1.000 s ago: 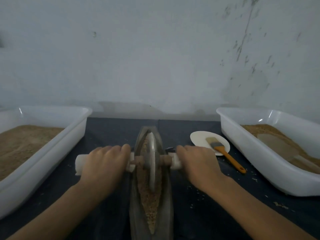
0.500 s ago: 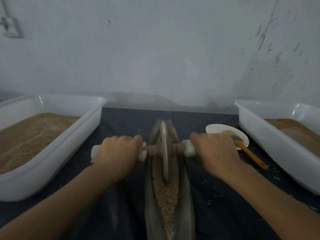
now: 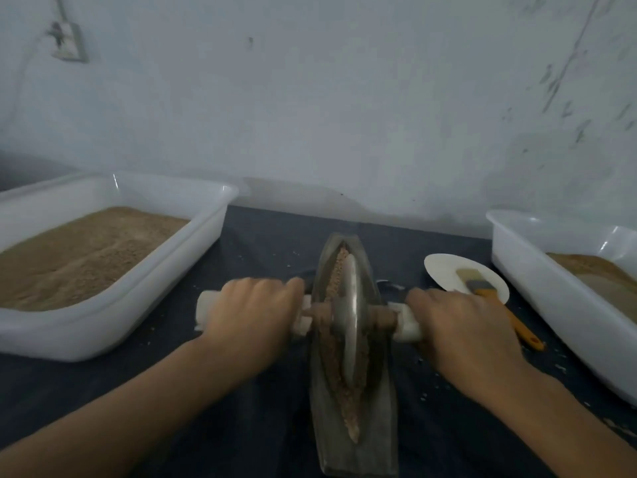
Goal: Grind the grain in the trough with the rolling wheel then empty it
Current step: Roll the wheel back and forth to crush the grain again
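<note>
Compared with half a second ago, the wheel (image 3: pixel 348 315) has been drawn back from the far tip of the trough (image 3: pixel 351 453) towards its middle, after having been pushed outward in the half second before that; a full back-and-forth stroke is thus shown, so grinding is judged to be under way and emptying not yet begun. Nearest, the grain (image 3: pixel 346 401) is seen lying in the groove, heaped to the near tip and coarse in look, which suggests more passes are needed. At mid-depth the axle is gripped on both sides: the left hand (image 3: pixel 251 310) is curled round the white left handle (image 3: pixel 206 307), the right hand (image 3: pixel 462 326) round the right handle (image 3: pixel 408 327), knuckles up. Just beyond the right hand a brush (image 3: pixel 479 284) is laid on a plate (image 3: pixel 444 270). Farther out, the left tub (image 3: pixel 165 288) and the right tub (image 3: pixel 537 294) are each seen holding brown meal.
</note>
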Action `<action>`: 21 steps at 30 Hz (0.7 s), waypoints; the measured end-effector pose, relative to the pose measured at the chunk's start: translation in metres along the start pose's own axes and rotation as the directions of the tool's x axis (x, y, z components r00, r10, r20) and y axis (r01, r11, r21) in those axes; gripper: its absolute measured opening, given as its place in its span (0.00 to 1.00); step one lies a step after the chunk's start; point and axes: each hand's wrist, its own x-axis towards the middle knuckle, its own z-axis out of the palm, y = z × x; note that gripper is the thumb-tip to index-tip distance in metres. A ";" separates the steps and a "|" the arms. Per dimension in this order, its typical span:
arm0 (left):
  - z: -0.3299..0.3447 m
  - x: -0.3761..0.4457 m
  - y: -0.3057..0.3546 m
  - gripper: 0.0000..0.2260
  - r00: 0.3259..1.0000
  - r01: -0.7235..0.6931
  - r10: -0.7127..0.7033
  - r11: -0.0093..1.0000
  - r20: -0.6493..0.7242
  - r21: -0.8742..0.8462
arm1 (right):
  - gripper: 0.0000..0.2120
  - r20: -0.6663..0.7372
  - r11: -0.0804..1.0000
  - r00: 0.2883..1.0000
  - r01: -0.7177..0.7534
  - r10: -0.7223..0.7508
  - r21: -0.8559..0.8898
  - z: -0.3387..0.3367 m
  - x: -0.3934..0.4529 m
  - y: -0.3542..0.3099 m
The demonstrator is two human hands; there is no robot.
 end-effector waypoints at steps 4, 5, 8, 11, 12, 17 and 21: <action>-0.023 -0.054 -0.002 0.18 0.993 0.035 -0.028 0.998 0.118 -0.060 | 0.26 -0.070 0.996 0.995 0.071 -0.074 -0.045 -0.043 -0.022 -0.016; -0.027 -0.062 0.000 0.18 0.995 0.026 -0.024 0.999 0.100 -0.019 | 0.26 -0.064 0.996 0.994 0.081 -0.083 -0.038 -0.044 -0.023 -0.017; -0.026 -0.057 0.000 0.18 0.994 0.037 -0.040 0.999 0.101 0.031 | 0.28 -0.015 0.998 0.998 0.063 -0.063 -0.017 -0.033 -0.019 -0.015; -0.007 -0.021 -0.002 0.17 0.992 0.059 -0.058 0.998 0.115 -0.007 | 0.26 0.017 0.998 0.999 0.028 -0.028 -0.060 -0.004 0.002 -0.005; 0.002 -0.004 -0.004 0.16 0.995 0.060 -0.060 0.998 0.082 -0.007 | 0.24 0.022 0.993 1.000 0.017 -0.014 -0.113 0.007 0.014 -0.002; 0.032 0.077 -0.020 0.11 0.990 0.095 -0.094 0.995 -0.103 0.007 | 0.13 0.033 0.985 0.993 -0.108 0.114 -0.135 0.049 0.079 0.023; 0.036 0.109 -0.024 0.17 0.989 0.071 -0.059 0.994 -0.138 0.081 | 0.11 0.054 0.978 0.979 -0.189 0.194 -0.089 0.066 0.100 0.033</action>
